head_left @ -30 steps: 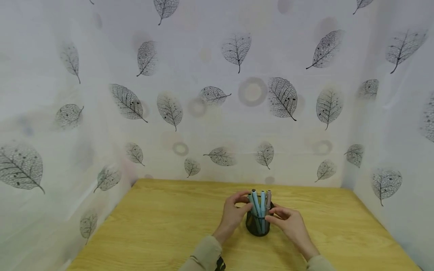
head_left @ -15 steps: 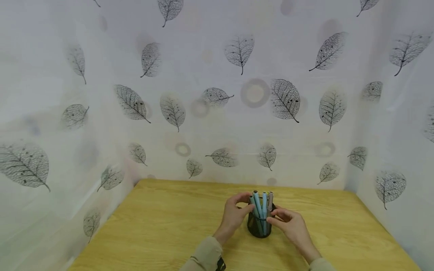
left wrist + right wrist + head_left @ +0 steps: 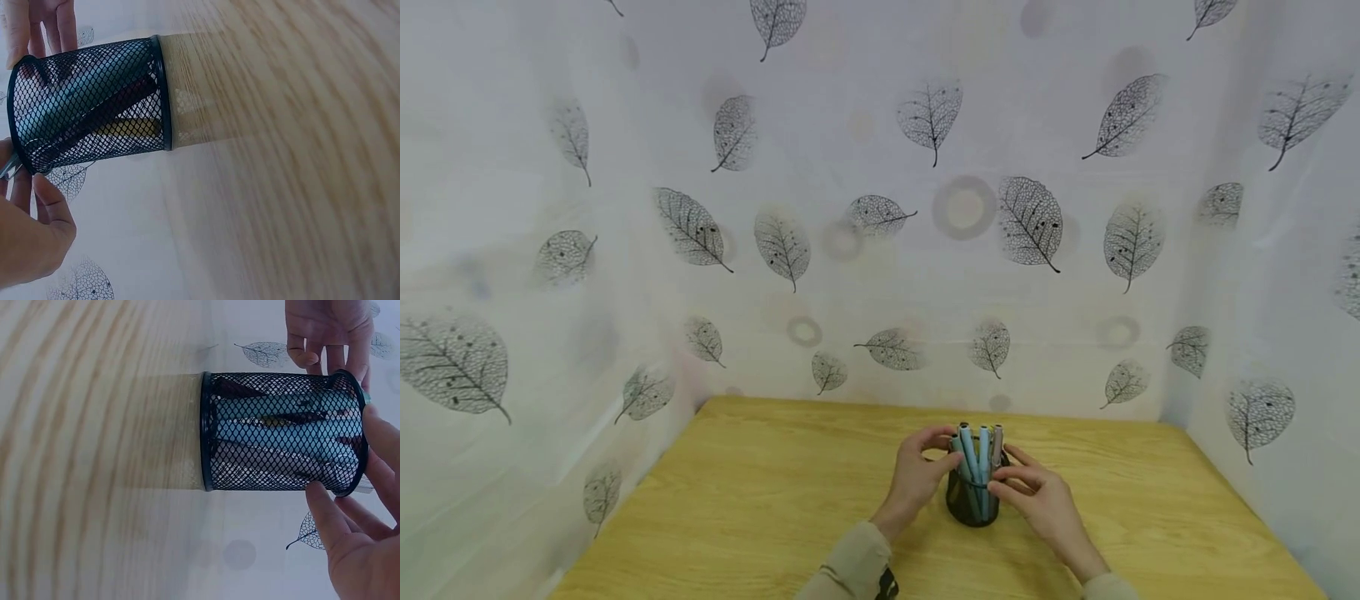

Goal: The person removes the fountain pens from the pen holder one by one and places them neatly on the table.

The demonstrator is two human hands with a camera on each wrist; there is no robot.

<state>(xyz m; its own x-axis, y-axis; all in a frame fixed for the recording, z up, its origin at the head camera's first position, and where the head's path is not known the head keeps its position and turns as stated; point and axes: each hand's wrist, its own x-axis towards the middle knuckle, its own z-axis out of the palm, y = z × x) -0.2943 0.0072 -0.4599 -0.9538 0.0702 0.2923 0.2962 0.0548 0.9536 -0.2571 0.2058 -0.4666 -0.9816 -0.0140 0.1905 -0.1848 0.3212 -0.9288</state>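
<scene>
A black mesh pen holder [image 3: 972, 506] stands upright on the wooden table in the head view. Light blue pens [image 3: 983, 450], a darker green pen [image 3: 956, 442] and a greyish-brown pen [image 3: 997, 443] stick out of its top. My left hand [image 3: 913, 477] holds the holder's left side near the rim, thumb in front, other fingers reaching behind. From the right, my right hand [image 3: 1047, 504] holds the rim with thumb and curled fingers. Both wrist views show the mesh holder [image 3: 87, 103] sideways, fingers around its rim; a yellow item [image 3: 128, 127] shows through the mesh.
The wooden table [image 3: 760, 492] carries the holder, right of centre. White sheets [image 3: 865, 275] printed with grey leaves enclose the table at the back and both sides.
The head view has shifted slightly. My right hand's fingers have spread a little at the rim, with one finger more visible behind. The holder and left hand look much the same.
</scene>
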